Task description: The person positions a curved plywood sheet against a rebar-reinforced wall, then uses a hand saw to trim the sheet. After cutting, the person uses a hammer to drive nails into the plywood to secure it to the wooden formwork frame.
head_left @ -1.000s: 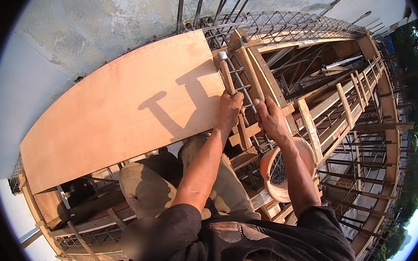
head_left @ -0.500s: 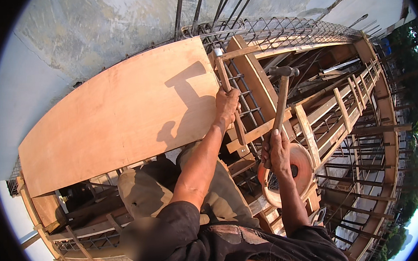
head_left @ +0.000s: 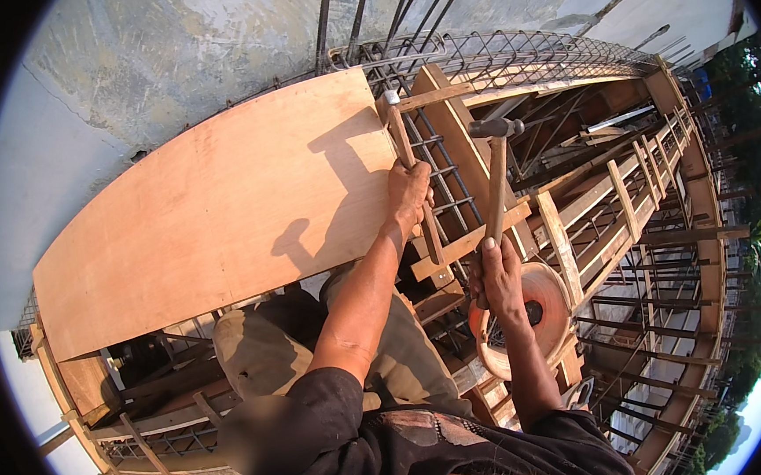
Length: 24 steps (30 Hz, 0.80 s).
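Head view: left hand point(head_left: 409, 191) is gripping the wooden batten point(head_left: 411, 173) against the plywood point(head_left: 211, 214) edge at upper centre, right hand point(head_left: 499, 273) is holding the hammer point(head_left: 497, 176) raised, nailing step seemingly underway, next needing an accurate downward strike.

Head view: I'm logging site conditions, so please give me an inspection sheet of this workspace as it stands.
Surface: large plywood sheet set against a rebar cage and timber formwork frame, high above ground.
Job's things: hammer, raised with head up; narrow wooden batten along the plywood's right edge.
Clutter: round orange disc-shaped thing under the right wrist; kind unclear.
Hands: left hand has its fingers around the batten; right hand grips the hammer handle.
Cables: nothing seen.
Surroundings: concrete wall behind, vertical rebar above, scaffolding and trees at right.
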Motion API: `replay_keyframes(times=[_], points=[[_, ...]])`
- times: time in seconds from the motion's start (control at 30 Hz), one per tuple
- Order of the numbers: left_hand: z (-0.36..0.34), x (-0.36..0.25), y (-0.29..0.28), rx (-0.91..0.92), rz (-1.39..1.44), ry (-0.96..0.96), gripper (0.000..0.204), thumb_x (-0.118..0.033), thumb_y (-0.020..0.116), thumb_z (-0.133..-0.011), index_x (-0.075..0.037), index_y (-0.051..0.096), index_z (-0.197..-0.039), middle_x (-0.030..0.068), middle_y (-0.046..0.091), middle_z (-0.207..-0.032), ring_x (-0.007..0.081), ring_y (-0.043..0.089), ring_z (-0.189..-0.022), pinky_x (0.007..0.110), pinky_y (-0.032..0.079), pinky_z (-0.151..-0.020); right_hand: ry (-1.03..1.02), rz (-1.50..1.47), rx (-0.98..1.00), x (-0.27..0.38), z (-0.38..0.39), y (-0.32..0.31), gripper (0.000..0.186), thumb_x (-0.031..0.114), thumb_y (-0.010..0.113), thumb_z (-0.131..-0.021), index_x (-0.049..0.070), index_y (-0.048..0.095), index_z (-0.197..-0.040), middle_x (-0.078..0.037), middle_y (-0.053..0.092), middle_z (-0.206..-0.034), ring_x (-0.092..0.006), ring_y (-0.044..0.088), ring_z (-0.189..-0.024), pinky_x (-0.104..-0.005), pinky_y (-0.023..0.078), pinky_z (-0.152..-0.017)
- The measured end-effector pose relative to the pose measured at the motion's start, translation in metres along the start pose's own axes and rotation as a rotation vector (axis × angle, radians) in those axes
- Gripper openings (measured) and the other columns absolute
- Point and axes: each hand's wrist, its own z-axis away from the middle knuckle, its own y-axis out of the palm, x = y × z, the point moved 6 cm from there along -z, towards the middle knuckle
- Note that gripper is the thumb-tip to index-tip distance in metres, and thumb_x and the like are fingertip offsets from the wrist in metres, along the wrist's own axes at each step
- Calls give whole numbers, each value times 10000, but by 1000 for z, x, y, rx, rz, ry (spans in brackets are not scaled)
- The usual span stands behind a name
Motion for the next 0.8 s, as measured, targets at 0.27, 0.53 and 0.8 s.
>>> replay_keyframes(times=[0.27, 0.53, 0.8], points=[[-8, 8, -16, -2, 12, 8, 170, -121, 627, -828, -99, 474, -898, 6, 481, -622, 137, 454, -409, 335, 415, -369, -774, -181, -131, 186, 13, -21, 572, 622, 568, -985, 59, 502, -1068, -39, 518, -696, -110, 476, -479, -265, 454, -443], [-1, -1, 12, 38, 41, -58, 200, -113, 619, -839, -51, 482, -971, 16, 467, -648, 128, 457, -445, 322, 406, -366, -377, 1041, 58, 27, -129, 23, 380, 407, 511, -1077, 32, 529, -1018, -36, 533, -684, -160, 542, -576, -343, 467, -529], [1, -9, 8, 64, -68, 109, 177, -172, 621, -849, -42, 514, -903, 11, 490, -618, 137, 478, -418, 322, 409, -366, -307, 56, 41, 10, -50, 14, 319, 412, 464, -1099, 102, 449, -1023, 4, 459, -700, -66, 437, -488, -237, 394, -430]])
